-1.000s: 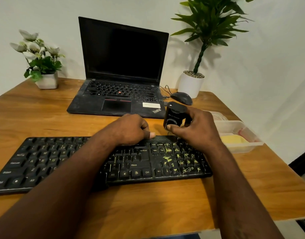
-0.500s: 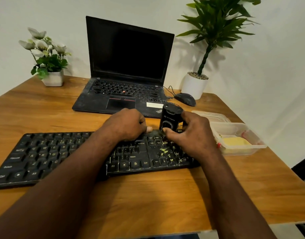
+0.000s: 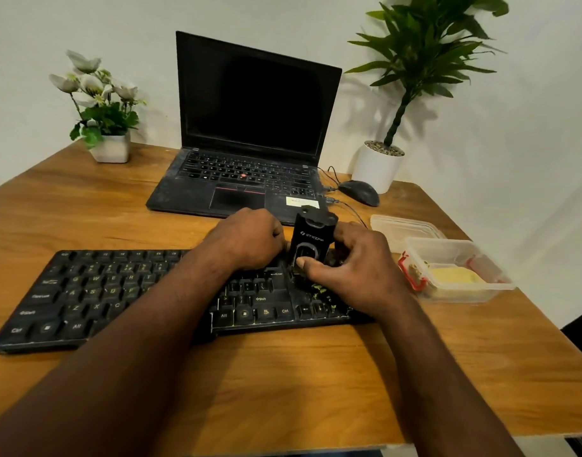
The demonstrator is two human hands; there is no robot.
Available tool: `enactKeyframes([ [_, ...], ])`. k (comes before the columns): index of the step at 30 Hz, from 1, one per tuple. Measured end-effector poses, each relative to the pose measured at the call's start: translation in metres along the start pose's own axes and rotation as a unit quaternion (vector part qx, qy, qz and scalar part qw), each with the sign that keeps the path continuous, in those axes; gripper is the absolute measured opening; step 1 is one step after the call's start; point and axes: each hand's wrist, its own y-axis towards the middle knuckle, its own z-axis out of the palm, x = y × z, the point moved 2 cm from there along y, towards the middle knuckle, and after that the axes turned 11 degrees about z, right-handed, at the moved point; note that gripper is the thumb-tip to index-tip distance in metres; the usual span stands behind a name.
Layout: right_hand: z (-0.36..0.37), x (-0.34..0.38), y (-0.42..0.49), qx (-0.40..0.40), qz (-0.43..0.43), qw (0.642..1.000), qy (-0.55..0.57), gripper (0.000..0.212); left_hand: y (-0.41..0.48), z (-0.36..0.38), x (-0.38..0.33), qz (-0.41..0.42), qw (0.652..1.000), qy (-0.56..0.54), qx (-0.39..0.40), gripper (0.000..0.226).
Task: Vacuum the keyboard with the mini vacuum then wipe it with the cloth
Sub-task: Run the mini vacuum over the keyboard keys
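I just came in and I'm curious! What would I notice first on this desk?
Probably the right hand gripping a small black mini vacuum over the right end of the black keyboard, with the left hand resting on the keys beside it. Green crumbs lie scattered on the keys near the right hand. Behind, an open laptop with a dark screen stands between a white flower pot and a tall leafy plant.

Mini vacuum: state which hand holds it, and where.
The right hand grips the mini vacuum by its lower body, thumb on the front. The left hand rests curled on the keyboard; its grip cannot be told.
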Motion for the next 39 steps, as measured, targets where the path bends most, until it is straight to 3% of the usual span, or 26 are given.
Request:
enactKeyframes([
  [6,-0.004,-0.010,0.012,-0.096,0.046,0.992,-0.073,0.046,0.001,0.002,0.001,-0.003,1.000,0.001,0.003,0.025],
  [11,-0.001,-0.005,0.000,-0.013,0.015,1.000,0.008,0.045,0.002,0.002,0.001,-0.002,1.000,0.010,-0.002,0.025],
  [17,-0.006,-0.015,0.013,-0.096,0.052,0.991,-0.077,0.050,0.002,0.004,0.003,-0.003,1.000,0.004,0.000,0.027],
  [23,-0.001,-0.006,0.002,-0.001,-0.013,0.999,-0.032,0.054,0.003,0.003,0.002,0.002,1.000,0.005,0.002,0.026],
  [29,-0.008,-0.017,0.011,-0.075,0.041,0.994,-0.075,0.057,0.003,0.004,0.004,0.002,1.000,0.006,-0.005,0.031],
  [34,-0.008,-0.014,-0.003,-0.016,-0.019,0.999,-0.043,0.040,0.005,0.005,0.006,0.001,1.000,0.005,-0.007,0.033],
  [39,-0.013,-0.010,0.004,-0.076,-0.037,0.995,-0.061,0.038,0.004,0.005,0.005,-0.002,1.000,-0.004,-0.002,0.033],
])
